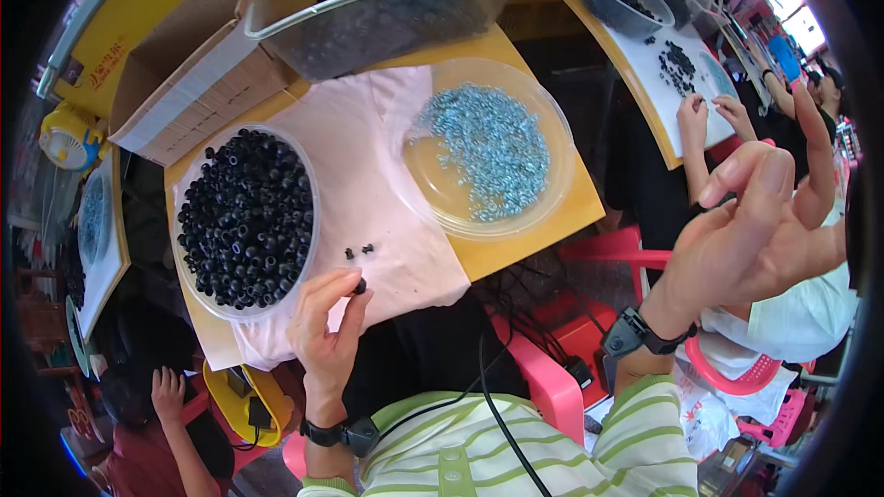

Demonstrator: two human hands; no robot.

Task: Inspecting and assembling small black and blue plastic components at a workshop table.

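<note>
While the yellow wooden worktable [525, 244] is carrying a white cloth sheet [354, 152], two shallow clear plastic bowls are sitting on it: one at nine o'clock is holding black rubber rings [247, 216], one at two o'clock is holding small blue metal washers [488, 147]. Further out at twelve o'clock, a larger clear bin of black parts [387, 14] is standing beside a brown cardboard box [189, 74]. Off the table at three o'clock, the right hand [755, 230] is hovering with fingers spread apart, gripping nothing. At six o'clock, the left hand [327, 317] is resting on the cloth, thumb and forefinger pinched together on a single black ring [360, 286]. Two loose black rings [359, 250] are lying just beyond the fingertips toward twelve o'clock, nearer the left hand; their long axis cannot be told.
</note>
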